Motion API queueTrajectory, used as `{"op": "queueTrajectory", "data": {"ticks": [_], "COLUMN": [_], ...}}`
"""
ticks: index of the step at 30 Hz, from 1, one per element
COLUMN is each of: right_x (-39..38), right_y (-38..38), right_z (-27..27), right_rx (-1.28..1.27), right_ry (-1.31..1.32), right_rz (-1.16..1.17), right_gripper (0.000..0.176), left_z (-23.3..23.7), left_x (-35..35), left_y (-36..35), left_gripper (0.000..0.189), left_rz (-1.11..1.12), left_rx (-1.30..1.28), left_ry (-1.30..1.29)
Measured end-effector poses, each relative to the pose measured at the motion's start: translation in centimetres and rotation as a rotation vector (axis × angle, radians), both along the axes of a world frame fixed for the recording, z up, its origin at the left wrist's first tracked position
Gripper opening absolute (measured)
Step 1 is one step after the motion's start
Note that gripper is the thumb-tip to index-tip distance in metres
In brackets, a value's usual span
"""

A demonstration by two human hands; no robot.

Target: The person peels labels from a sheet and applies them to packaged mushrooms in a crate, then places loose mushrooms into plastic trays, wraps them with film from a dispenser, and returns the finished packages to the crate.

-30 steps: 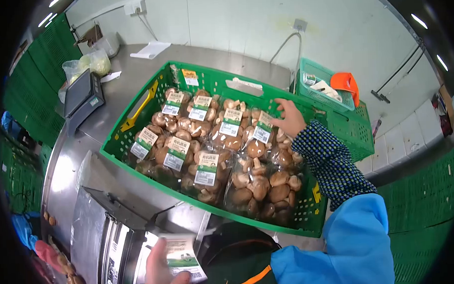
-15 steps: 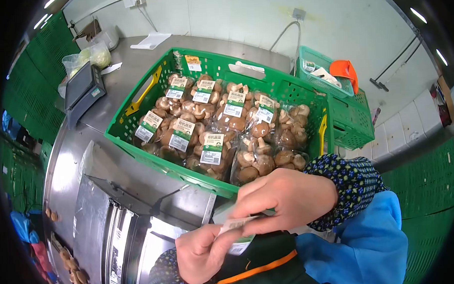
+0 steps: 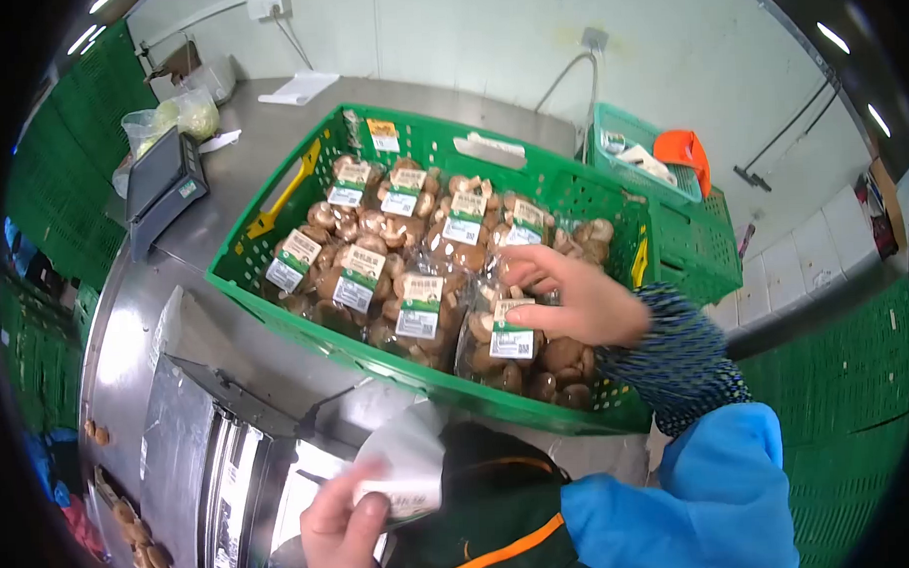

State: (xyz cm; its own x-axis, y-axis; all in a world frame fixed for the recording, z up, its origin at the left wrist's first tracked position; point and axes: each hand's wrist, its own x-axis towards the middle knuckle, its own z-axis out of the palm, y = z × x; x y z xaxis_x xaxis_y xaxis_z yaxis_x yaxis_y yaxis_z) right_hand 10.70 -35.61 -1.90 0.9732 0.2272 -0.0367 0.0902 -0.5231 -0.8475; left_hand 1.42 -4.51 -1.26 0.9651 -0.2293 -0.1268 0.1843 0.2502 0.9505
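Note:
My left hand, low in the view, pinches a white printed label between thumb and fingers; pale backing paper shows behind it. My right hand reaches over the front right of a green crate. Its fingers are apart, and the thumb touches the top of a label lying on a clear-wrapped pack of brown mushrooms. Several other wrapped mushroom packs fill the crate, with green-and-white labels on those to the left and back. Packs under my right hand are partly hidden.
A dark scale and a bag of pale vegetables stand on the steel table at left. A metal machine is at front left. A teal basket with an orange item sits behind the crate's right end.
My hands have separated. The right one moved up and over the crate, and a label now lies on the front pack. My left hand moved down and left, keeping a label.

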Motion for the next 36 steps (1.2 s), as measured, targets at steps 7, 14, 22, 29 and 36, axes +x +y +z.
{"op": "queueTrajectory", "data": {"ticks": [7,14,22,29,36], "right_x": [-4.5,-3.7,-5.7,-2.1,-5.2], "right_y": [4.8,1.3,4.5,-10.0,-4.8], "right_z": [7.4,3.2,4.2,-5.3,-3.6], "right_rx": [-0.049,0.215,-0.302,-0.169,-0.496], "right_ry": [-0.258,0.191,-0.561,0.406,-0.157], "right_rz": [0.319,0.264,0.440,0.008,-0.138], "right_gripper": [0.017,0.021,0.018,0.035,0.035], "left_z": [0.5,-1.3,-2.4,-0.6,0.0], "left_x": [1.5,2.3,2.2,3.2,2.3], "left_y": [-3.7,-3.3,-6.0,-3.0,-4.2], "left_gripper": [0.011,0.012,0.016,0.057,0.027], "left_rz": [-0.470,-0.270,-0.307,-0.232,-0.115], "left_rx": [0.517,0.443,0.580,-0.076,0.044], "left_ry": [-0.275,-0.210,-0.316,0.125,-0.017]}}
